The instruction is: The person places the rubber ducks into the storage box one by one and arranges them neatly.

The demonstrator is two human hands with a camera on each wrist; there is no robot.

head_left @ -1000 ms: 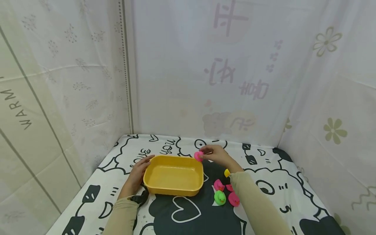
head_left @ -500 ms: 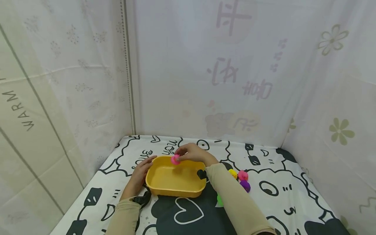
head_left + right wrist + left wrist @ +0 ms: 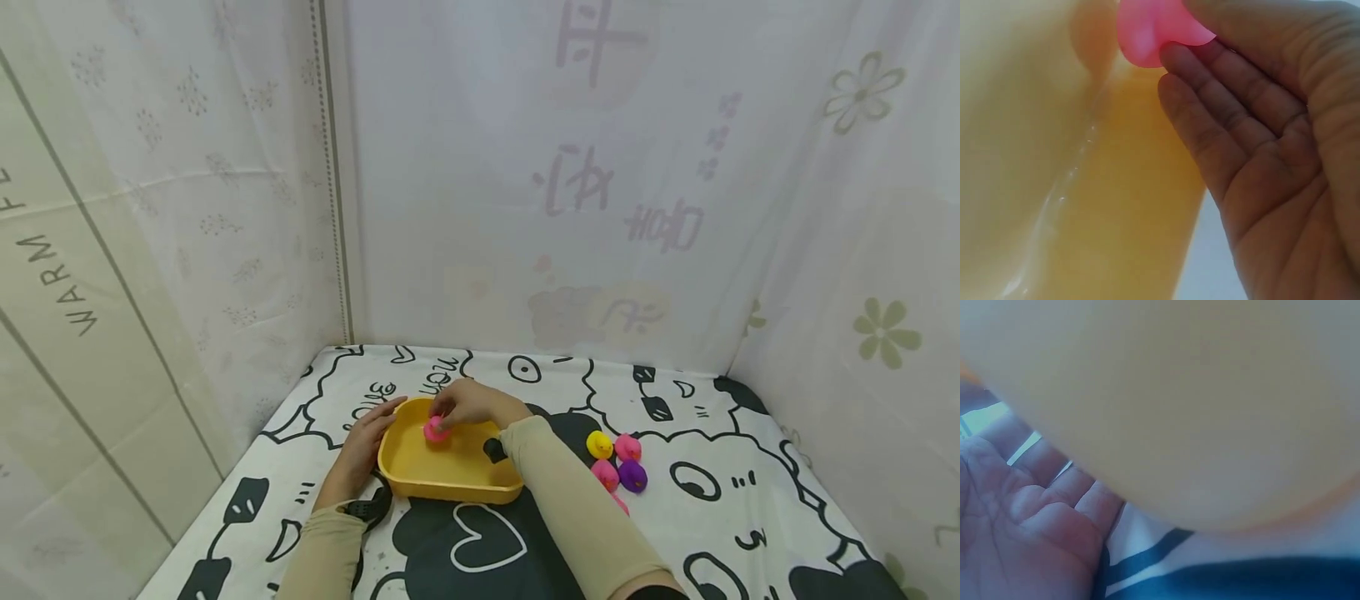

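In the head view my right hand [image 3: 467, 404] reaches over the back of a yellow plastic tub [image 3: 456, 490] and pinches a pink rubber duck [image 3: 434, 431] inside it, toward the left end. The right wrist view shows the pink duck [image 3: 1154, 31] between thumb and fingertips, close to the tub's wall [image 3: 1129, 187]. My left hand [image 3: 366, 443] rests against the tub's left side, fingers at the rim. In the left wrist view that hand's fingers extend loosely along the tub's outer wall [image 3: 1197, 425]. My right forearm hides part of the tub's right end.
Right of my right sleeve, several rubber ducks sit close together on the printed cloth: a yellow duck [image 3: 599, 444], pink ones and a purple duck [image 3: 633, 476]. The forearm partly covers one pink duck. A pale curtain [image 3: 480, 208] stands behind the table.
My right hand has carried the pink duck leftward from beyond the tub's right rim and lowered it into the tub. My left hand stays at the tub's left side.
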